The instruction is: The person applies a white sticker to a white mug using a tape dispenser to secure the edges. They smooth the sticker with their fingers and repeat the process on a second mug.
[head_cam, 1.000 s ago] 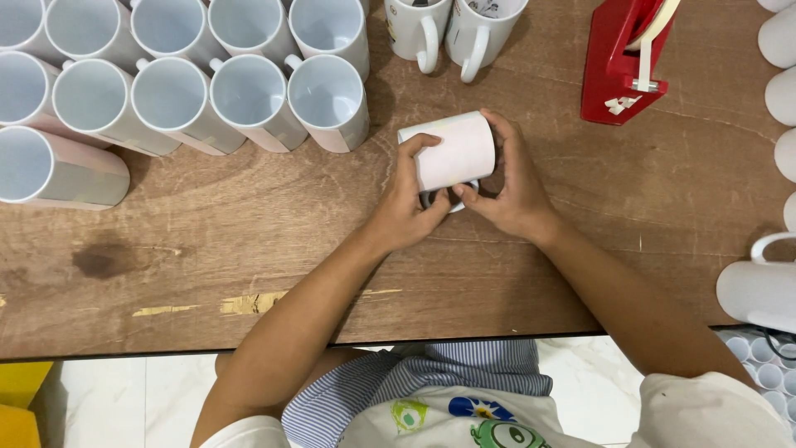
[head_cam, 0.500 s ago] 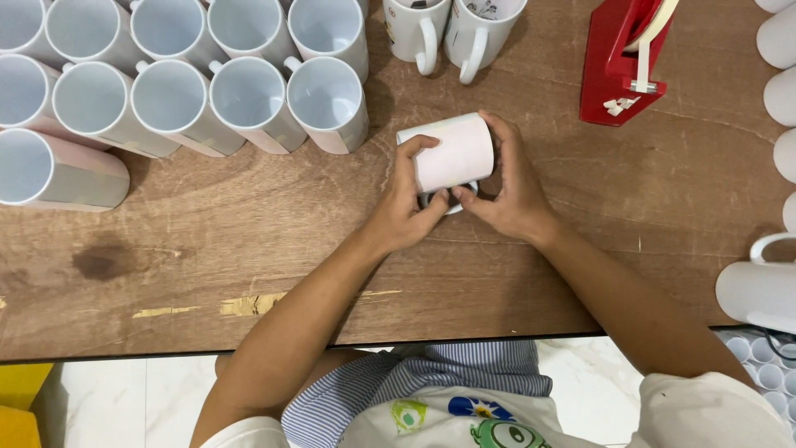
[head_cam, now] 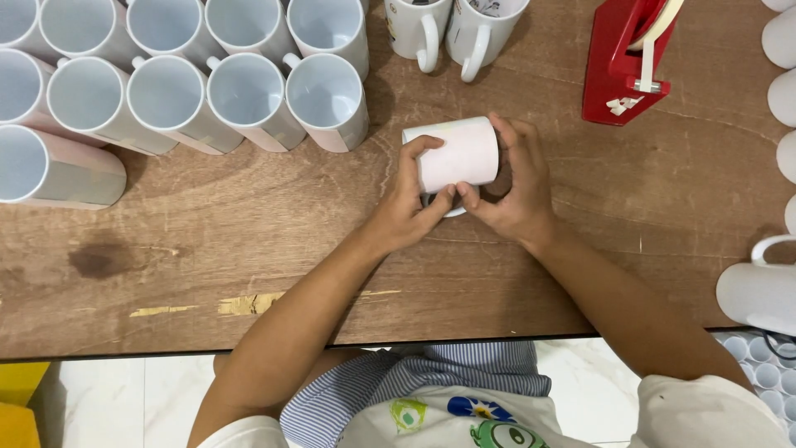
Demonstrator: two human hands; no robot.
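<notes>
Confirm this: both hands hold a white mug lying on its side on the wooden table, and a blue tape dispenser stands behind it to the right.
Not quite. The tape dispenser is red, not blue, as the head view shows. The rest holds: the left hand and the right hand both hold the white mug lying on its side on the wooden table, with the dispenser behind it to the right.

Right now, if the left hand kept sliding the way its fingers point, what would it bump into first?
The left hand already touches the paper-wrapped mug it holds. Past that, its fingers point up-right, probably toward the two handled mugs at the table's far edge, though depth is unclear.
</notes>
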